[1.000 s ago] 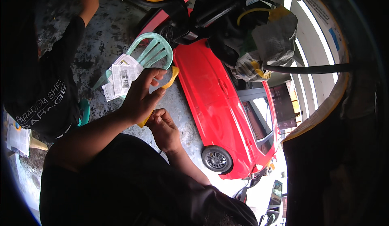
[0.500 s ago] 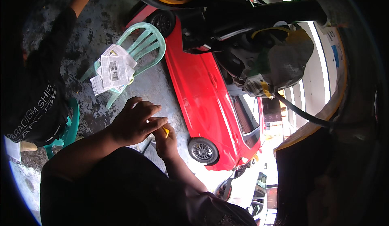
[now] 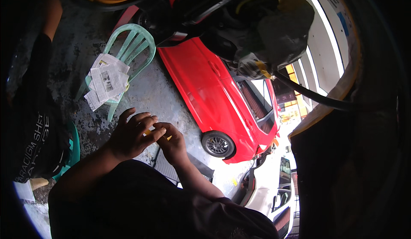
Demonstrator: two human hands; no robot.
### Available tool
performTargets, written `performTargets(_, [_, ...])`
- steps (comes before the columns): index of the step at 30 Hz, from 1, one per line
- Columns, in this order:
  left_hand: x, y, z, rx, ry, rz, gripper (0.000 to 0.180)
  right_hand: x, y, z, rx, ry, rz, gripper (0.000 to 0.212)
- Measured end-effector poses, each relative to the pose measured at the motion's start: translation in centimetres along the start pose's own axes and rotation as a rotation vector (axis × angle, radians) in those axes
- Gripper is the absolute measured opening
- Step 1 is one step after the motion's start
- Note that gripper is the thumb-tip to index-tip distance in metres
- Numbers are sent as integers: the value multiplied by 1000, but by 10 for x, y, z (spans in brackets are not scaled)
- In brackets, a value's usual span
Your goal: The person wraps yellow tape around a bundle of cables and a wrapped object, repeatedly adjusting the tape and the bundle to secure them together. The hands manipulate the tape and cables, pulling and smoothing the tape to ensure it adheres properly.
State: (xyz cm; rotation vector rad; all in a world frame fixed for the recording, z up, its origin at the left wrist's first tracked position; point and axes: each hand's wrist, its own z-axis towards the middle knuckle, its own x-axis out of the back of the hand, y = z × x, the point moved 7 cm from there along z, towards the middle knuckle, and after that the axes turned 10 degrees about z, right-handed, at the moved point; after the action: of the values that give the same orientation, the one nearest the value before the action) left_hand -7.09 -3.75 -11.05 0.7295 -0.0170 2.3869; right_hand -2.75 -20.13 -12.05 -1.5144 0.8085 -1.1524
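Observation:
My left hand [image 3: 132,135] and my right hand [image 3: 172,147] meet in front of my body, their fingertips touching or nearly so. Between them shows a small yellow strip [image 3: 169,138], mostly covered by fingers. A bit of the same yellow peeks out by the left thumb and fingers, so both hands seem to pinch it. Its exact kind is too small to make out. The last fingers of my left hand are raised and loosely curled, while those of the right are bent inward.
Beyond my hands stands a green plastic chair [image 3: 147,50] with newspaper sheets [image 3: 107,82] on it. A red car [image 3: 209,93] is to the right. At left is another person in a dark shirt [image 3: 36,127]. A dark part partly wrapped in sheeting [image 3: 282,33] hangs overhead, near a dark cable [image 3: 317,95].
My hands have drawn closer together, and the right one has moved slightly left. Yellow now shows near the left fingers too. The surroundings have shifted in view, the chair leftward.

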Motion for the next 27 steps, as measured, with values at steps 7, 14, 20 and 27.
performTargets(7, [-4,-20,5,270,-233,-480,72,15,-19,0,199,-23,219,18])
performTargets(14, [-63,-29,-44,614,-761,-1145,39,17,-44,-10,387,-168,76,17])
performTargets(20, [-54,-38,-40,558,-671,-1097,31,36,-53,-9,447,-128,108,19])
performTargets(27, [-65,-14,-31,894,-919,-1592,58,41,-77,-4,540,-172,110,21])
